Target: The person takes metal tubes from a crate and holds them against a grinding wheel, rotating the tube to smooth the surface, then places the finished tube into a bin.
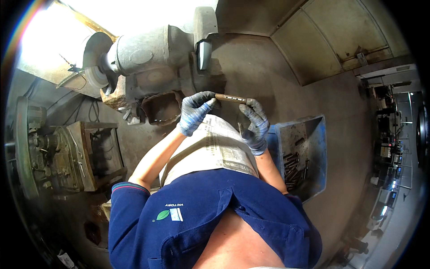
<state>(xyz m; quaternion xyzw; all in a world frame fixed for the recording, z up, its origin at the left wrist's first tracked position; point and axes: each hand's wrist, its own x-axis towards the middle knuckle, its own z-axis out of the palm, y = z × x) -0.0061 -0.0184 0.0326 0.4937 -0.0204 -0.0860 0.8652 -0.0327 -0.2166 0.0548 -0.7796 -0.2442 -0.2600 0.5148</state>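
Observation:
A short brownish metal tube (230,98) with a row of small holes along its side lies nearly level in front of me. My left hand (193,113), in a grey and blue glove stained dark at the fingers, is closed on the tube's left end. At the other end is my right hand (256,126), gloved the same way. Its upper fingers are at the tube's tip, while the thumb stands apart below. Whether those fingers touch the tube or sit just behind it is hard to see. Printed newspaper (219,150) covers my lap beneath both hands.
A bench grinder (143,50) stands ahead to the left, with a pale wheel (95,76) at its left end. To my right, a blue bin (320,157) holds several dark metal pieces (293,170). Old machinery (58,150) occupies the left side; metal panels (331,36) rise at far right.

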